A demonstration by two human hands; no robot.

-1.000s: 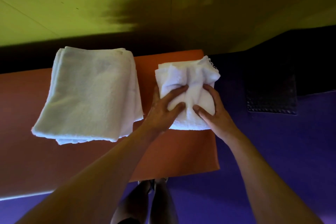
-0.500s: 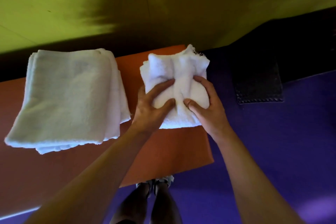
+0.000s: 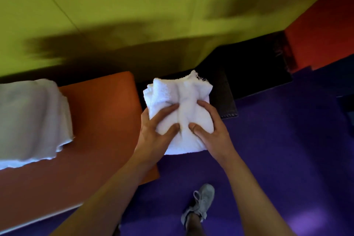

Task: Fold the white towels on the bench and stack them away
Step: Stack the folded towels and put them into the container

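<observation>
Strong, saturated light; broad dark shadows smear across the green wall (image 3: 134, 5). Motion blur softens the towel stack (image 3: 28, 120) at left, and wide-angle distortion bends the frame's edges

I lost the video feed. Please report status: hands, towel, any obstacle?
Left hand and right hand grip folded towel, held beyond orange bench end. Other towel lies on bench. No obstacle visible.

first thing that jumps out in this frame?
The small folded white terry towel, centre frame, held in the grip of the left hand and right hand, just past the right end of the orange padded bench and above the purple floor. Next, the larger folded white towel lying on the bench at far left.
</observation>
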